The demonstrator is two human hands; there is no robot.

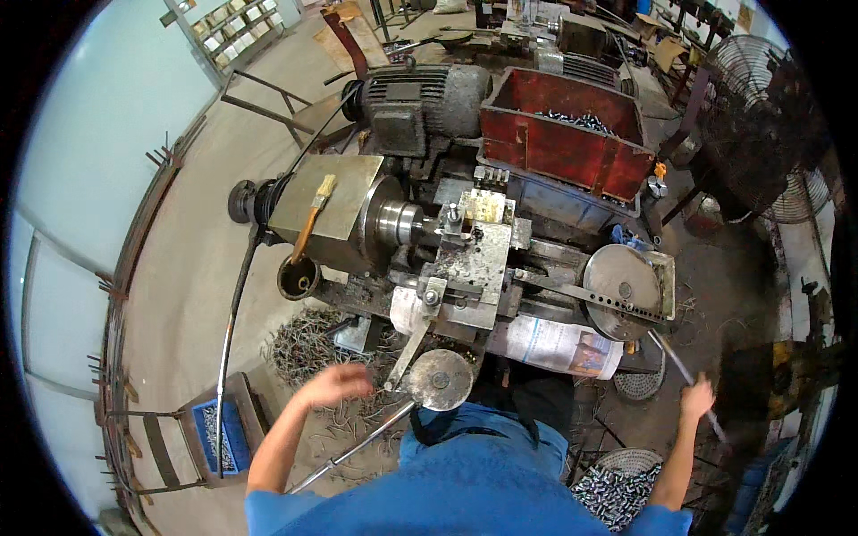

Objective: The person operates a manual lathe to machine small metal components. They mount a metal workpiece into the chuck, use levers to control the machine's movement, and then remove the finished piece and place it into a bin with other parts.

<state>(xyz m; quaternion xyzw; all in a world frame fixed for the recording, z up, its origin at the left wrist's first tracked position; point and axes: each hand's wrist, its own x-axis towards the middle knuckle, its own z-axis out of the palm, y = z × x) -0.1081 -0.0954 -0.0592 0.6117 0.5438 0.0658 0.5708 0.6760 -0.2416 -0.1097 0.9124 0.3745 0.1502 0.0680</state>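
I stand at a small metal lathe [465, 259]. My right hand [698, 397] is closed around a long thin lever [672, 355] that runs up to the round turret wheel [621, 290] at the machine's right end. My left hand [335, 384] is blurred, fingers loosely curled, holding nothing; it hovers left of the round handwheel [440, 379] and its flat lever [407, 353]. The shiny chuck [398, 221] sits at the left of the carriage.
A red tray [563, 143] of small metal parts stands behind the lathe. A brush [313, 214] lies on the headstock cover above a round pot [298, 279]. Metal swarf [308, 344] covers the floor. Baskets of parts: blue [214, 433], wire [617, 487]. Fans [760, 116] stand right.
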